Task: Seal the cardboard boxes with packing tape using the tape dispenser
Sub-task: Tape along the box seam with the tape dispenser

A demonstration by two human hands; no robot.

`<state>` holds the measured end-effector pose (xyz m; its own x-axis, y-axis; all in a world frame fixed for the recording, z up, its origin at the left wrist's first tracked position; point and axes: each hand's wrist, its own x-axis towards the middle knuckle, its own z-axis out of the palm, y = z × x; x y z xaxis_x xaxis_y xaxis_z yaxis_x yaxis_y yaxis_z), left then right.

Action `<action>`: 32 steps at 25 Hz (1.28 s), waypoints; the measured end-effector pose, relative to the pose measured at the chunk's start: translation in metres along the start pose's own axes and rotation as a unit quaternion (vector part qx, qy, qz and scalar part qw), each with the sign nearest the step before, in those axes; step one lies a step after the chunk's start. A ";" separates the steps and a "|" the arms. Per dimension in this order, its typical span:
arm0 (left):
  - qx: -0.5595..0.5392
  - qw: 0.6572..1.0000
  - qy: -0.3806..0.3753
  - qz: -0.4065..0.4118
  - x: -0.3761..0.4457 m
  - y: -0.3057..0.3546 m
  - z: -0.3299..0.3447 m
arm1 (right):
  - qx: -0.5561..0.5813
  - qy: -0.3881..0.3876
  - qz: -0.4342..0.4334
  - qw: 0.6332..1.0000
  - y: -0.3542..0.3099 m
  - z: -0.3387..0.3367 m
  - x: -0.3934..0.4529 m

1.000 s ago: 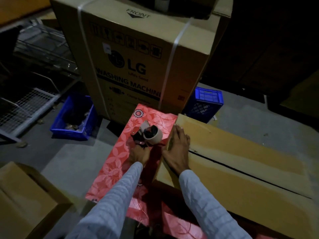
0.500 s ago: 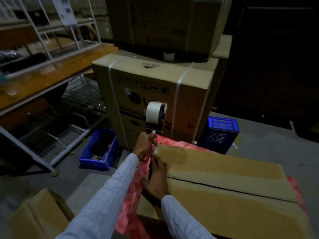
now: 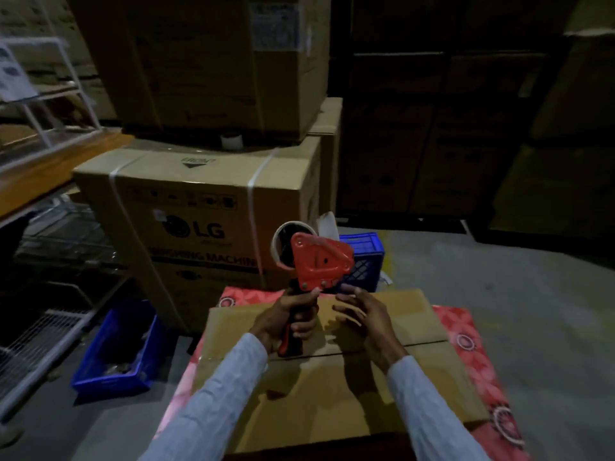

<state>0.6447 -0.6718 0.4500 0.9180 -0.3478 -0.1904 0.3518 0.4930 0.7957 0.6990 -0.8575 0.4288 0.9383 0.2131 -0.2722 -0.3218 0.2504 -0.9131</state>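
Two changes showing within the last second, both above the cardboard box [image 3: 332, 387]. First, lifting the tape dispenser [image 3: 319, 261] clear: one second ago lying low at the left end of the box, now standing upright over the far edge of the box, touching nothing, turning its red side plate toward the camera. Gripping the handle with the left hand [image 3: 286, 321], fingers curled fully round it, thumb pressing up near the plate. Second, releasing the box: a moment ago pressing flat on the left end of the box with the right hand [image 3: 362, 314], now raising that hand off the cardboard, fingers spread and relaxed, holding nothing, hovering just right of the dispenser handle. Keeping the hands apart, close but not touching.

Carrying the tape roll [image 3: 283, 244] behind the plate, with a pale loose tape end [image 3: 327, 224] sticking up above the dispenser, not reaching down to the box. Probably meaning a pause in the taping at the left end of the box, and the right hand going to catch the loose end for a new start. Not possible telling, in this dim light, about any tape already sticking there.

Lying open along the top of the box: the long seam [image 3: 419, 344] between the flaps, showing as a dark line with no tape seen over it. So remaining nearly whole, by this judgement, the main sealing pass. Resting under the box, the counter [image 3: 466, 341] with a red flowered cover; standing beyond the far edge of the box, a blue crate [image 3: 362, 257] and a strapped LG carton [image 3: 199, 207].
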 end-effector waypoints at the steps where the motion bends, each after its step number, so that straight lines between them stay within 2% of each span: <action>1: -0.023 0.999 -0.030 -0.013 0.008 -0.010 0.005 | 0.018 -0.011 -0.012 1.000 -0.010 -0.016 -0.003; 4: -0.078 0.991 -0.102 -0.037 0.028 -0.032 0.020 | 0.047 -0.047 -0.071 0.995 -0.030 -0.045 -0.020; 6: -0.108 0.987 -0.112 -0.039 0.038 -0.042 0.031 | 0.037 -0.049 -0.115 0.992 -0.035 -0.058 -0.030; 11: -0.171 0.979 -0.098 -0.045 0.054 -0.054 0.053 | -0.004 0.025 -0.196 0.980 -0.029 -0.066 -0.046; 19: -0.203 0.968 -0.136 -0.061 0.057 -0.063 0.068 | -0.057 0.125 -0.261 0.955 -0.018 -0.065 -0.038; 26: -0.192 0.971 -0.131 -0.051 0.050 -0.061 0.063 | -0.102 0.124 -0.282 0.946 -0.022 -0.076 -0.024; 28: -0.168 0.978 -0.116 -0.041 0.048 -0.061 0.061 | -0.081 0.120 -0.256 0.956 -0.020 -0.075 -0.022; 30: -0.132 0.985 -0.108 -0.033 0.045 -0.062 0.059 | 0.006 0.093 -0.169 0.981 -0.020 -0.073 -0.024; 32: -0.067 0.994 -0.084 -0.035 0.042 -0.062 0.056 | 0.107 0.064 -0.064 0.990 -0.022 -0.072 -0.027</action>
<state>0.6514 -0.7611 0.4251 0.8510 -0.5077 -0.1340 0.4446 0.5608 0.6985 0.6895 -0.9365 0.4349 0.9771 0.0480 -0.2071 -0.2054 0.4649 -0.8612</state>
